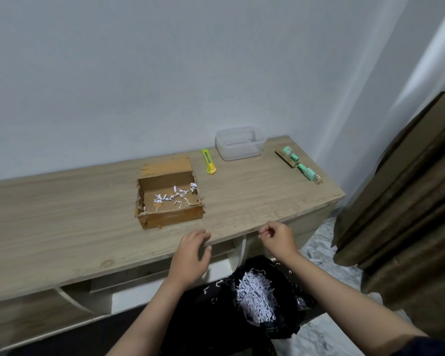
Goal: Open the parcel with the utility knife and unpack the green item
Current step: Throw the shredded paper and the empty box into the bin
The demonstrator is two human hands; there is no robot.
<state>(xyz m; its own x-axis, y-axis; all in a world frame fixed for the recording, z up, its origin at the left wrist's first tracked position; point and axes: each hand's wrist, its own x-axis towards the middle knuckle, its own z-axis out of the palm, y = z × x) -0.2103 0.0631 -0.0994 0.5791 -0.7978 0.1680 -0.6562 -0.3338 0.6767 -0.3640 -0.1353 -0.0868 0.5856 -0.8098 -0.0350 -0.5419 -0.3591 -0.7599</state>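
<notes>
The brown cardboard parcel [168, 199] stands open in the middle of the wooden table [62, 227], with only a few white paper shreds left inside. A yellow-green utility knife [209, 161] lies just behind and right of it. The green item [299, 164] lies on a strip of card near the table's far right end. My left hand [192, 255] rests flat over the table's front edge, fingers spread, holding nothing. My right hand [276, 238] hovers at the front edge with its fingers loosely curled; it looks empty.
A clear plastic container [239, 146] stands at the back near the wall. Below the table's edge a black bag [260, 299] holds a heap of white shredded paper. A brown curtain [406, 201] hangs at the right.
</notes>
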